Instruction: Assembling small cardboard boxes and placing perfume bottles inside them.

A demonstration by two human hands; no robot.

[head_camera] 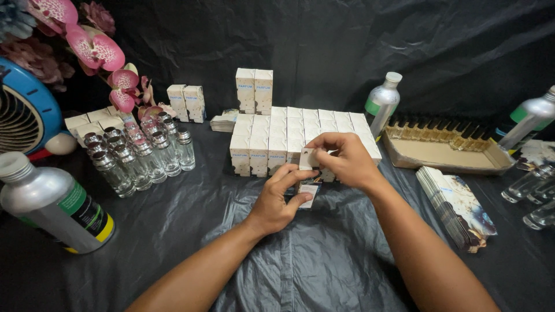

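Observation:
Both my hands hold one small white carton (309, 173) upright over the black sheet. My left hand (277, 202) grips its lower part, thumb and fingers around it. My right hand (344, 159) pinches the carton's top flap. Just behind them stands a block of several matching white cartons (272, 141) packed in rows, with two taller cartons (254, 89) upright at the back.
Several clear glass bottles with silver caps (139, 153) stand left. Silver canisters lie at the left (55, 205) and stand at the right (381, 101). A cardboard tray (451, 156) of filled bottles and a stack of flat printed cards (457, 205) are right. Pink orchids (95, 49) and a blue fan (26, 115) sit far left.

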